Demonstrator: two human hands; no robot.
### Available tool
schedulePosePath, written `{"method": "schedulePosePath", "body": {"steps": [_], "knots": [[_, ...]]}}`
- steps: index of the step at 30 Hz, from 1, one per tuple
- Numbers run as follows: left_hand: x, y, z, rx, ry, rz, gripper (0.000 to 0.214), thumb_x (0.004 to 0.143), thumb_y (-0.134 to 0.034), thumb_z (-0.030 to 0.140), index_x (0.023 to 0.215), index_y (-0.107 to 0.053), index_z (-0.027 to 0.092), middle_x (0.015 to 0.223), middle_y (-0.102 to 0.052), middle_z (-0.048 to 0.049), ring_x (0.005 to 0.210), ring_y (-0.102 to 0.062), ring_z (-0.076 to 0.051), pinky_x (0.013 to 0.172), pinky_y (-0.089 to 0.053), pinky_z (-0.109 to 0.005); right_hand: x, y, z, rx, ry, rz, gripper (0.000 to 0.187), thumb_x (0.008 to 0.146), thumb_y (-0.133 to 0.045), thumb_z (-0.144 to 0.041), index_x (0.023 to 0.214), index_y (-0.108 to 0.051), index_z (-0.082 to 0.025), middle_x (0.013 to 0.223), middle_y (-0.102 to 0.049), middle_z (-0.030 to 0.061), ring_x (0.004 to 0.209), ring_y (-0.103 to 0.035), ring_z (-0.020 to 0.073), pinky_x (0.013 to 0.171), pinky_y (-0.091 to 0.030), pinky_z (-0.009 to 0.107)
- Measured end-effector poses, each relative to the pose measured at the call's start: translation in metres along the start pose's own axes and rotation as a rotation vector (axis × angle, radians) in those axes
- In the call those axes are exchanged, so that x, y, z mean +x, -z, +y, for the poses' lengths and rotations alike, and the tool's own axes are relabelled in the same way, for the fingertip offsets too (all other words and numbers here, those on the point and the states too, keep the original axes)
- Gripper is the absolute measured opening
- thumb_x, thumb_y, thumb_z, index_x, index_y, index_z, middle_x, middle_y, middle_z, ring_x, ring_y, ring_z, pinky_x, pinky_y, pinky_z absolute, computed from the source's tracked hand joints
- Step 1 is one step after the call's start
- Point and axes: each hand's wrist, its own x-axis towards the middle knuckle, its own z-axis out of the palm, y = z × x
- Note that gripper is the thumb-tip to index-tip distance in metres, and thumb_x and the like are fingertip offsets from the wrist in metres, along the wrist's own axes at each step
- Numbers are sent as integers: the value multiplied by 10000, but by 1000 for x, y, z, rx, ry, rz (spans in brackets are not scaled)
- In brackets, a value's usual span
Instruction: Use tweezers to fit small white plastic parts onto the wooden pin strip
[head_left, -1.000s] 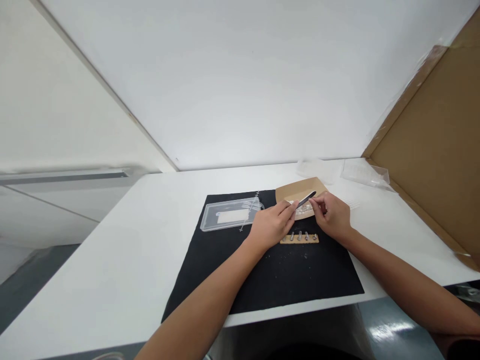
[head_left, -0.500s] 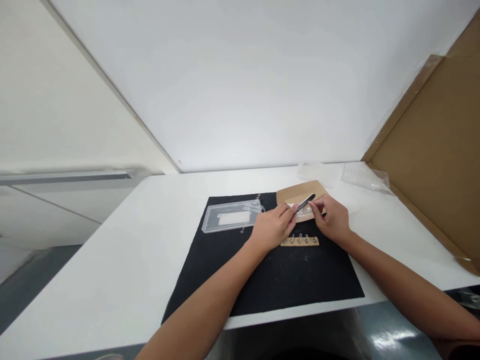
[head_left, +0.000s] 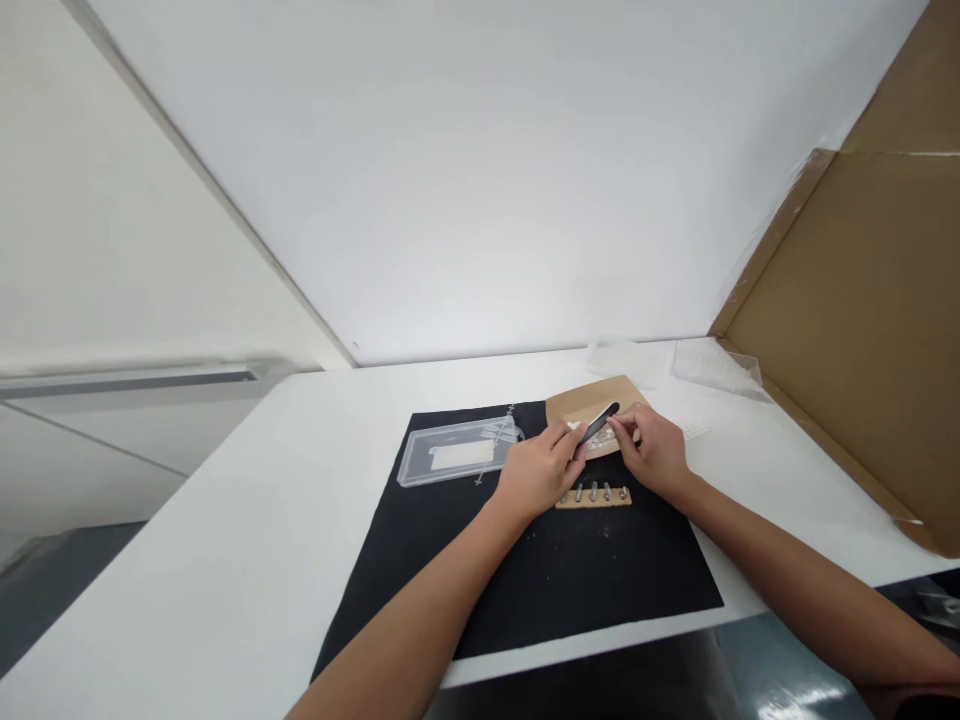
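Note:
My left hand (head_left: 541, 463) is closed around a slim black nail file (head_left: 600, 424) with a pale edge, which slants up to the right. Close to its far end, my right hand (head_left: 651, 448) pinches thumb and fingertips together; whatever small piece is in them is too tiny to make out. Beneath the file lies a brown paper sheet (head_left: 589, 399) with small whitish and clear pieces (head_left: 602, 438) on it. Just in front of the hands, a tan strip (head_left: 616, 502) holds several small clear upright pieces in a row.
A black mat (head_left: 570, 580) covers part of the white table (head_left: 255, 540). A clear plastic case (head_left: 417, 459) with a cream card (head_left: 463, 455) sits at the mat's left. Clear plastic packaging (head_left: 716, 368) lies at the back right, near a cardboard wall (head_left: 855, 290).
The camera view has shifted slightly, so the table scene sits a little lower and further left. Both hands keep their grip, with the file at nearly the same slant.

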Motion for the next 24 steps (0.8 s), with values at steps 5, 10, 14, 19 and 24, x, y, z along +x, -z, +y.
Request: {"method": "schedulePosePath", "body": {"steps": [5,10,14,19,24], "knots": [[-1,0,0,-12,-8,31,273,1014,-590,270,1269,-650,195,990,-768,-43,809,-739,-157,530,-474,-238,-1,0,0,5,-17,-13,291,1057,-527,-457,901,-641,-239,826,-705,10,728,-644,172,658,-444,304],[0,1,0,3,-19,17,273,1021,-572,269,1274,-645,199,964,-759,-41,784,-728,-157,514,-452,-238,0,0,-1,8,-10,-1,285,1054,-539,-447,885,-639,-239,815,-703,4,712,-641,167,660,-440,306],[0,2,-1,21,-23,4,283,1023,-567,282,1285,-640,200,964,-753,-41,762,-720,-156,503,-448,-246,0,1,-1,11,-5,-1,285,1055,-538,-443,886,-637,-237,814,-703,7,708,-638,169,652,-431,308],[-1,0,0,23,-27,-7,288,1035,-549,281,1298,-628,194,990,-755,-49,771,-722,-156,517,-458,-247,0,-3,-1,43,-33,-9,276,1049,-543,-443,884,-624,-238,821,-701,11,696,-629,168,649,-433,308],[-2,-4,0,45,-15,-8,287,1049,-530,286,1300,-629,187,941,-739,-45,741,-709,-156,527,-460,-242,1,-9,-6,61,-62,-18,269,1049,-536,-430,867,-591,-240,811,-695,13,697,-626,175,644,-417,315]]}}
